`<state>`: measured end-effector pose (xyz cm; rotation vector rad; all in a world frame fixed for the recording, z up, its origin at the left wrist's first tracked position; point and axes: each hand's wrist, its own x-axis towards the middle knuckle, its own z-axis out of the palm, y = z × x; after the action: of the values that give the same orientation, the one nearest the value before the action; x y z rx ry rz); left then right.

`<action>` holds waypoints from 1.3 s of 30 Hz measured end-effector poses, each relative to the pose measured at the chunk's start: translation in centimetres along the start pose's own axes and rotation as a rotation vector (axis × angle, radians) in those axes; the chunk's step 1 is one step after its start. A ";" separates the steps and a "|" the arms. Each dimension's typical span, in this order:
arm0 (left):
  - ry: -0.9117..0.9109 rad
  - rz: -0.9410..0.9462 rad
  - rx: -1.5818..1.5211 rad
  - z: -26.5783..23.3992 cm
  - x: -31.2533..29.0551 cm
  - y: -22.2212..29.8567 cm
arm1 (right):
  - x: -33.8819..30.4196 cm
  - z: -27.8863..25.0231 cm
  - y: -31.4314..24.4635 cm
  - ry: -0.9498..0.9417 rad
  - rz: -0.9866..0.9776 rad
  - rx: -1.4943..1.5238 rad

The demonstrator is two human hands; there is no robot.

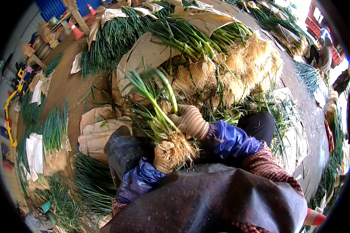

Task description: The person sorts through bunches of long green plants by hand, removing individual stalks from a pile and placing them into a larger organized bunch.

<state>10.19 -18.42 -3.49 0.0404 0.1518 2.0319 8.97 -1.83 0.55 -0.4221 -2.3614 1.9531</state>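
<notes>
Above my lap, my left hand [162,160], in a tan glove, is closed round the root end of several green onions [162,115]. Their tangle of pale roots [179,149] hides most of its fingers. The stalks slant up and away to the left. My right hand [189,121], in a ribbed tan glove, has its fingers curled round one thick green stalk [169,91] beside them. Just beyond, a big heap of green onions [190,37] lies with its bushy roots [237,72] toward me.
Folded tan sacks [99,130] lie left of my knee. More green onion bundles [91,180] stretch along the left side. At the right, a pale sheet [289,136] holds loose leaves. Another person [324,54] sits at the far right. Traffic cones [76,31] stand at the far left.
</notes>
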 end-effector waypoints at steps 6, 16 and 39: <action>-0.028 -0.056 0.016 -0.5 0.3 -0.2 | 2.4 -2.2 -3.3 0.015 -0.210 0.798; -0.093 -0.130 -0.037 1.3 1.1 -0.5 | 3.7 -3.6 0.0 0.000 0.121 1.229; -0.183 -0.107 -0.111 1.3 1.4 -0.2 | -2.7 -6.2 7.8 -0.602 0.082 -1.546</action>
<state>9.90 -16.93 -2.25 0.1450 -0.0721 1.9160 14.24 4.72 -5.43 0.1281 -3.7509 -0.2417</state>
